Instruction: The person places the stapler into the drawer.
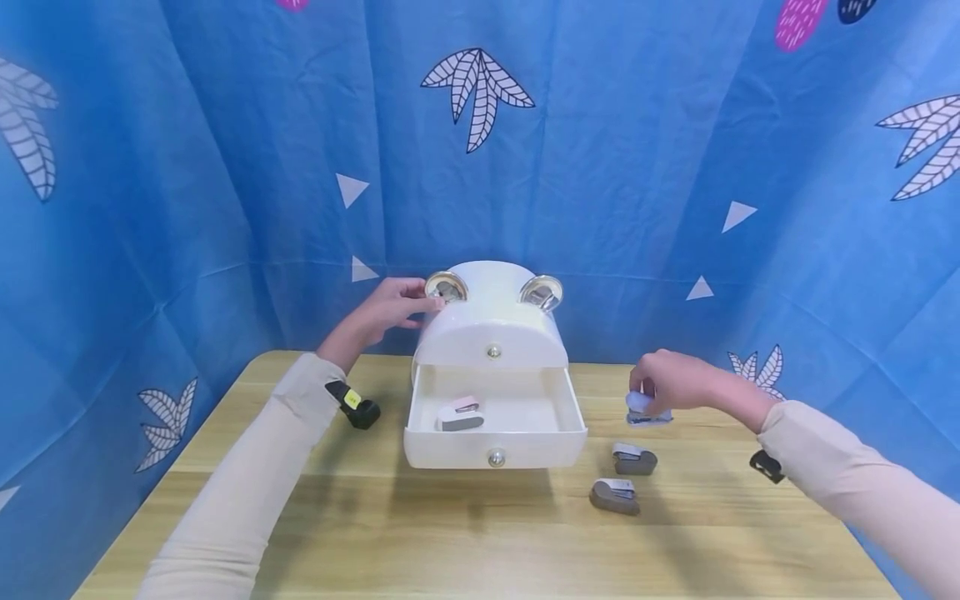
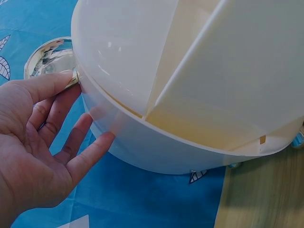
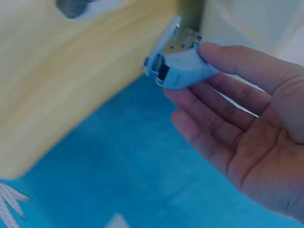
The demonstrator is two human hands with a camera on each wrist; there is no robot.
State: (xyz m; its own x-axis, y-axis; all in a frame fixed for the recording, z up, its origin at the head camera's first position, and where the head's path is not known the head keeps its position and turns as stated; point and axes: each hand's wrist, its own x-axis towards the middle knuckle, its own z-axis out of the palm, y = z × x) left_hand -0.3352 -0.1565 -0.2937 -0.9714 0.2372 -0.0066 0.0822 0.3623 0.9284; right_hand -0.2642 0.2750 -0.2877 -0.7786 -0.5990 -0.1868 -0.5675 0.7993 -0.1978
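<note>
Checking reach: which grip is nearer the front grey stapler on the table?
Right: the right grip is behind that grey stapler; the left grip farther off, at the white box.

The head camera looks forward and down from farthest off, across the worktop (image 1: 495, 542) to the curtain (image 1: 630, 167) at 12 o'clock. Each wrist camera looks closely along its hand: left hand (image 2: 33, 142) at 9 o'clock, right hand (image 3: 261, 140) at 3. Head and left-wrist views share the box (image 1: 491, 292); head and right-wrist, the stapler (image 3: 185, 71).
</note>
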